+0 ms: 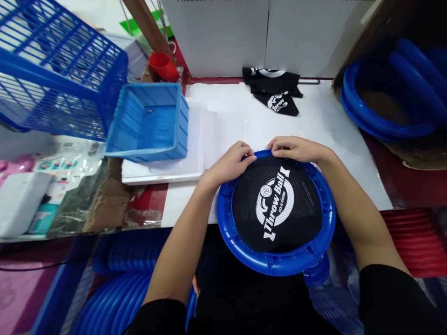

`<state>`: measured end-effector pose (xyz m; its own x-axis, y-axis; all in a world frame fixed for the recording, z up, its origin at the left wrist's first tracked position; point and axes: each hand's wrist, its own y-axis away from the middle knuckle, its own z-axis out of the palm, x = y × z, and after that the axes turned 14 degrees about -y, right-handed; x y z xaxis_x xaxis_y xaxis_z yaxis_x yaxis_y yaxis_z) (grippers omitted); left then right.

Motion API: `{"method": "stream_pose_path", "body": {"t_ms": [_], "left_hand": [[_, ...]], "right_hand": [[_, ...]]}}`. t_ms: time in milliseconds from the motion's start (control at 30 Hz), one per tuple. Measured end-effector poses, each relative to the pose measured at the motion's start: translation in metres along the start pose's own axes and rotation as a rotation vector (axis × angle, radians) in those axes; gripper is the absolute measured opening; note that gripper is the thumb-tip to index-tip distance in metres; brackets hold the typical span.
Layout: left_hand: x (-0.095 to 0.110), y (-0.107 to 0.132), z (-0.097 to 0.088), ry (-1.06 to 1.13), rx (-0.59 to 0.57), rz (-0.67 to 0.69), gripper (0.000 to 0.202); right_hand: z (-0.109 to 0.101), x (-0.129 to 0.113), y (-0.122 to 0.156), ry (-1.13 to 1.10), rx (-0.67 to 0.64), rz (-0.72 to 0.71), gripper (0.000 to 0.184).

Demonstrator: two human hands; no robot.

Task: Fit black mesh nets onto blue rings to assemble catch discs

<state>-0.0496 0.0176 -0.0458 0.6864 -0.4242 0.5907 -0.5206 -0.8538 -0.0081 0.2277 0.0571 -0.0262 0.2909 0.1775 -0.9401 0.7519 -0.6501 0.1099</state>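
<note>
The left hand (233, 161), fingers curled, pinches the far side of a round blue plastic ring (275, 264); the right hand (295, 149), likewise half-closed, grips it nearby. White-printed black mesh fabric (305, 207) spans the ring, which overhangs the near edge of a flat white tabletop (321, 116).

Left hand (239, 161) and right hand (294, 148) both kinda pinching the far edge of this round blue plastic ring (279, 264), printed black mesh (277, 204) inside.
</note>
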Motion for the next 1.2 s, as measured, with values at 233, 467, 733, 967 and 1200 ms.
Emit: {"method": "stream_pose_path", "body": {"t_ms": [233, 467, 733, 967, 1200], "left_hand": [[-0.002, 0.003, 0.004, -0.006, 0.045, 0.025, 0.014], [-0.005, 0.004, -0.004, 0.037, -0.027, 0.024, 0.017], [-0.004, 0.001, 0.006, -0.008, 0.020, 0.029, 0.016], [-0.001, 0.003, 0.005, -0.026, 0.023, 0.040, 0.015], [0.001, 0.003, 0.006, -0.054, 0.083, 0.030, 0.015]], "right_hand": [[0.005, -0.001, 0.004, 0.025, 0.059, 0.001, 0.030], [0.003, -0.003, 0.007, 0.056, 0.041, 0.008, 0.029], [0.009, -0.002, 0.003, 0.124, 0.076, -0.025, 0.023], [0.009, -0.002, 0.002, 0.110, 0.075, -0.013, 0.024], [0.012, -0.002, 0.003, 0.117, 0.111, -0.023, 0.021]]}}
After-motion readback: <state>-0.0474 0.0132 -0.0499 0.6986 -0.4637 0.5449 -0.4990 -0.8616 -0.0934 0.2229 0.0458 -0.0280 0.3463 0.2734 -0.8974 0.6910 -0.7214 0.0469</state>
